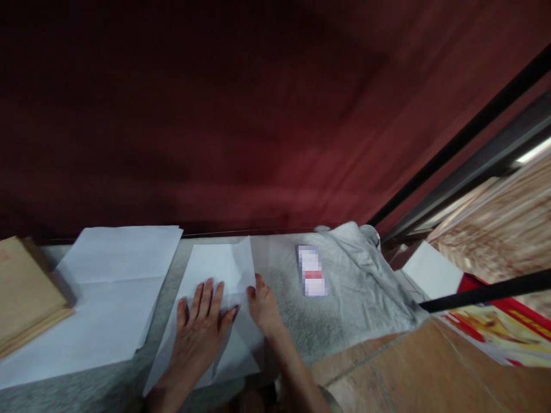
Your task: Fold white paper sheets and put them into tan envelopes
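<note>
A white sheet of paper [215, 264] lies on the grey cloth-covered surface in front of me, its right side folded partly over and raised along the edge. My left hand [201, 318] rests flat on the sheet with the fingers spread. At the sheet's right edge, my right hand [263, 304] is closed, thumb and curled fingers gripping the folded paper. A stack of larger white sheets [116, 304], creased across the middle, lies to the left of my left hand.
Brown paper pieces [30, 292] sit stacked on the white sheets at far left. A phone with a blurred screen [313, 271] lies right of my hands, beside a rumpled grey cloth [361, 275]. Dark red fabric [258, 143] hangs behind. A printed box [499, 332] stands beyond a black bar [486, 292].
</note>
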The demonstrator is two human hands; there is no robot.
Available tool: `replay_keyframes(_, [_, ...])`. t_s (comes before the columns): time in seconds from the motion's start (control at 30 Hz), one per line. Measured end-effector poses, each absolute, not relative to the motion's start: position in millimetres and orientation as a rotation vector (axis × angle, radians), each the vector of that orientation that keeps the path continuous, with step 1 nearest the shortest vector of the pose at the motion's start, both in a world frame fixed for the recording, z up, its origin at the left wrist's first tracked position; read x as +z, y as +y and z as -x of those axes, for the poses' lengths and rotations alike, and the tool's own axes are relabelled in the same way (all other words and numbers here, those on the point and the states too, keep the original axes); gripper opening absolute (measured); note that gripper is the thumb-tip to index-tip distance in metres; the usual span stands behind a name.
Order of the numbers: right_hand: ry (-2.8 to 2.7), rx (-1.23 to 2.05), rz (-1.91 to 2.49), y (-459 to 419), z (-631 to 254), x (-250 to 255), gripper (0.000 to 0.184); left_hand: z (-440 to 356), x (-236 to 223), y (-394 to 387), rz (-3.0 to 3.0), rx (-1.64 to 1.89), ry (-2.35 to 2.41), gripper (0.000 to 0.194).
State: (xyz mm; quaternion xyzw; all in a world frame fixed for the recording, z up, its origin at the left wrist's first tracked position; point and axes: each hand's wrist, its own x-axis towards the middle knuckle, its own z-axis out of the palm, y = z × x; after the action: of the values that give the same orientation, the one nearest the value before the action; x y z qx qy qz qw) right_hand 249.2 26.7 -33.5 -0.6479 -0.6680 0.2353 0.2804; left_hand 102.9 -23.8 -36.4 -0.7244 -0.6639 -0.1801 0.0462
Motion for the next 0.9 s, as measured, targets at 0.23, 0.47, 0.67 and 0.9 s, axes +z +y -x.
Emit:
replay_keyframes(0.23, [-1.785,0.292,1.721,12,-234,-5,0.055,-97,-34,-23,2.242,-0.457,-2.015,0.062])
replay_keyframes(0.47, [-2.036,0.373,1.467,-18,-200,-28,0.054,-83,-46,-25,2.312,-0.449,-1.860,0.062])
replay_keyframes(0.67, [-2.087,0.214,1.488,-18,-219,-44,0.060,-74,-43,-25,2.227,-0.539,-1.943,0.064])
replay_keyframes(0.9, [-2.020,0.111,1.630,-13,-245,-42,0.063,-59,-46,-31,2.179,-0.644,-2.001,0.077])
